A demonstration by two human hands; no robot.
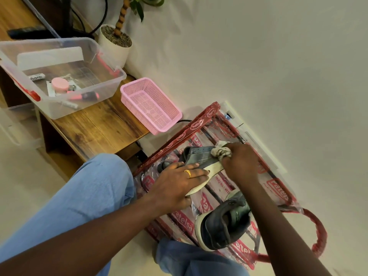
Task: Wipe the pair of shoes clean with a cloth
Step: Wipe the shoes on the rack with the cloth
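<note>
Pale floor runs up to the wall, and on it I see a clear red-printed bag (278, 186) carrying both shoes. The left hand (175, 182) clamps the far shoe (199, 156), fingers across its side and thumb under the white sole. At that shoe's two o'clock end the right hand (241, 160) grips a bunched cloth (220, 151) pressed against the upper. The near shoe (223, 226) lies at the bag's six o'clock. A pink basket (151, 108) sits at eleven o'clock.
</note>
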